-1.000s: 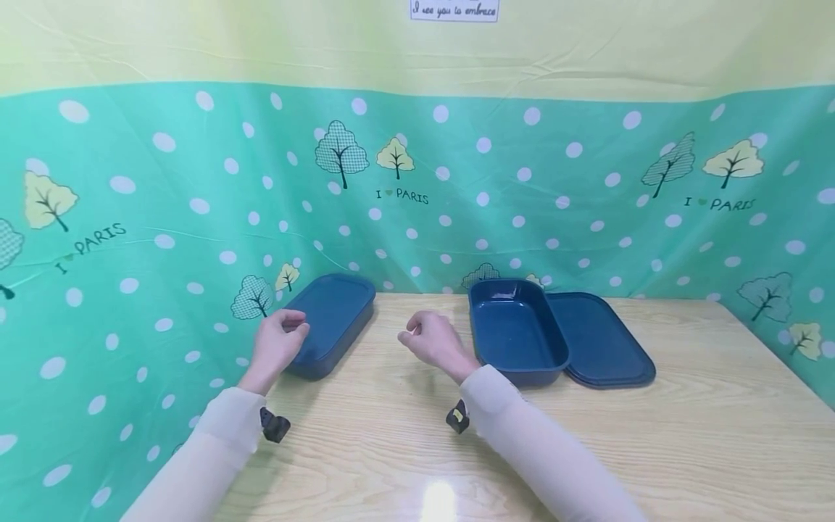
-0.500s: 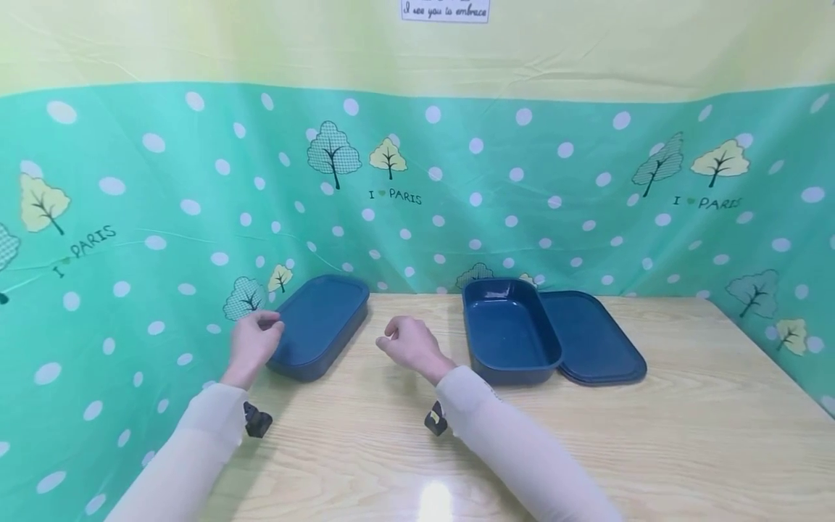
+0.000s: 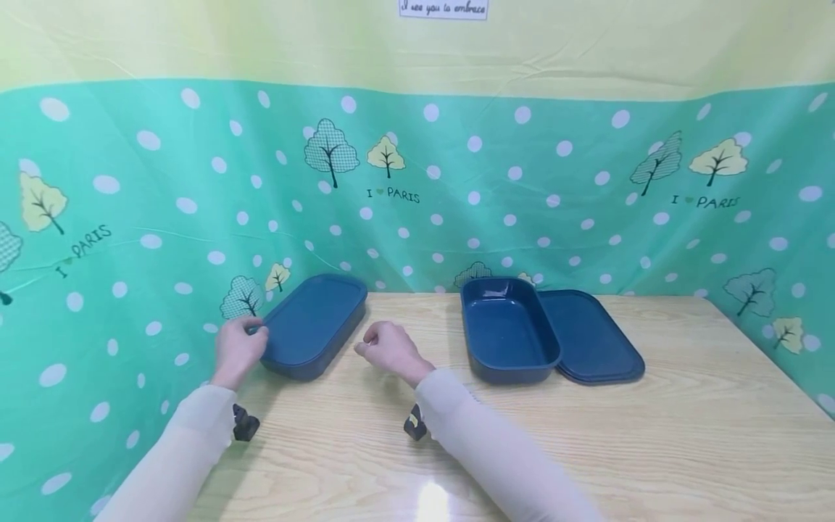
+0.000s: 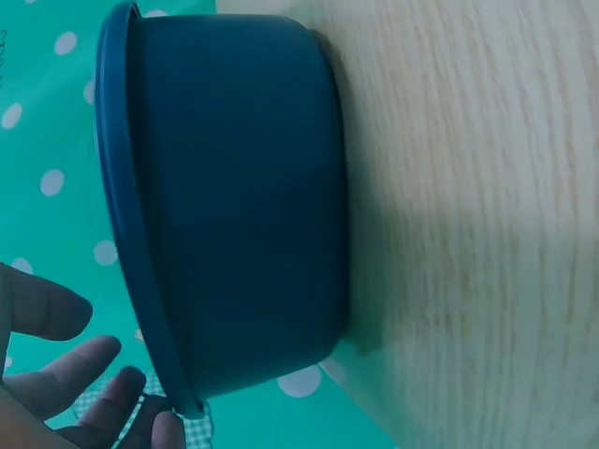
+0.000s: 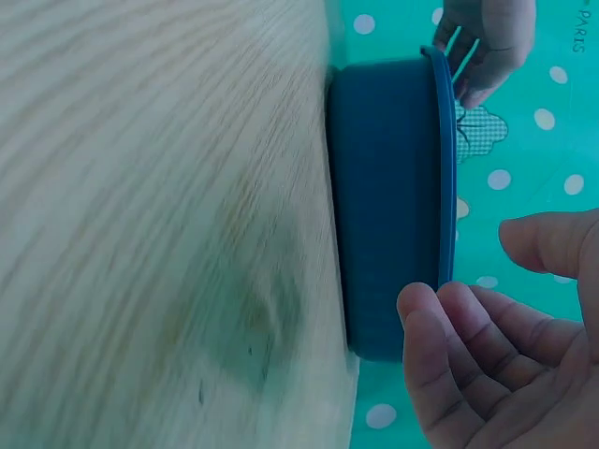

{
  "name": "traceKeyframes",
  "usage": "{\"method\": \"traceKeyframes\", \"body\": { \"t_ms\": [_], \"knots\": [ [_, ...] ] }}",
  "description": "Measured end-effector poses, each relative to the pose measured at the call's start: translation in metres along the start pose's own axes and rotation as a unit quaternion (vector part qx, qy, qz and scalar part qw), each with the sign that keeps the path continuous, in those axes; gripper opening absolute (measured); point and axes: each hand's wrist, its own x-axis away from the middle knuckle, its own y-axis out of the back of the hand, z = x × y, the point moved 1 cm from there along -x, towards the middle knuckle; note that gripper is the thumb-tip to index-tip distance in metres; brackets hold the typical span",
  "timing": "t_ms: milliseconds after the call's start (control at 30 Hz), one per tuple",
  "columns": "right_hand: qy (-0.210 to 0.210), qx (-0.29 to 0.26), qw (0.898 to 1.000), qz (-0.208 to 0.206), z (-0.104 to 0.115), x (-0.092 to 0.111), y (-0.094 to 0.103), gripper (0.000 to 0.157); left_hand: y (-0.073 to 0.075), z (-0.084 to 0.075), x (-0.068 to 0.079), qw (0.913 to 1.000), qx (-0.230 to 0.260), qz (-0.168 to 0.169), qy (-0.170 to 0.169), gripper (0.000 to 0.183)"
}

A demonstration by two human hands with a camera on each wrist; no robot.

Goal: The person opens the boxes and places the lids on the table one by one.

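- We see a curtain (image 3: 196,163) at the back and left, pale yellow over green, dotted white and printed with trees.
- Below it we have a wood-grain desk (image 3: 352,449), a glare spot at its near edge.
- Two pale sleeves: the right sleeve (image 3: 502,457) slants up and leftward, the left sleeve (image 3: 176,457) up and rightward, so the forearms converge.
- Dark blue lidded container (image 3: 316,319) at the desk's left, set at a slant between the two hands, far end near the curtain.
- Uncovered container (image 3: 509,326), same blue, well to its right; we see bare inner walls.
- Loose lid (image 3: 593,337) flat beside that one, left edge hidden by it.
- Right hand (image 3: 390,349): bent at the wrist, pointing left, fingers curled loosely, thumb apart. Grip released, nothing in it; just beside the lidded container, a slight gap in the head view.
- Left hand (image 3: 238,349): at the lidded container's left edge, back upward, fingers loosely bent, thumb clear of them. Grip slack and unfilled; we cannot tell whether a fingertip meets the rim.
- Small black devices under both wrists, left (image 3: 245,423) and right (image 3: 414,423).
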Motion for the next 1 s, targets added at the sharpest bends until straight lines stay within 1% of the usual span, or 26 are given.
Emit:
{"method": "traceKeyframes", "body": {
  "t_ms": [200, 267, 400, 633, 800, 1000],
  "knots": [
    [0.019, -0.025, 0.999, 0.013, 0.005, -0.004, -0.015, 0.025, -0.001, 0.006, -0.003, 0.9999, -0.010, -0.009, 0.007, 0.042],
    [0.017, -0.037, 0.999, 0.017, 0.008, -0.005, -0.021, 0.023, -0.001, 0.007, -0.004, 0.9998, -0.015, -0.012, 0.009, 0.042],
    [0.003, -0.057, 0.998, 0.020, 0.013, -0.007, -0.031, 0.024, -0.002, 0.009, -0.007, 0.9997, -0.016, -0.006, 0.018, 0.044],
    [-0.011, -0.084, 0.996, 0.023, 0.024, -0.007, -0.044, 0.027, -0.003, 0.014, -0.008, 0.9983, 0.002, 0.027, 0.051, 0.051],
    [-0.022, -0.105, 0.994, 0.019, 0.028, -0.007, -0.052, 0.027, -0.004, 0.017, -0.008, 0.9969, 0.013, 0.032, 0.070, 0.053],
    [-0.028, -0.115, 0.993, -0.003, 0.029, -0.007, -0.061, 0.027, -0.006, 0.020, -0.010, 0.9942, 0.041, 0.030, 0.095, 0.056]
  ]
}}
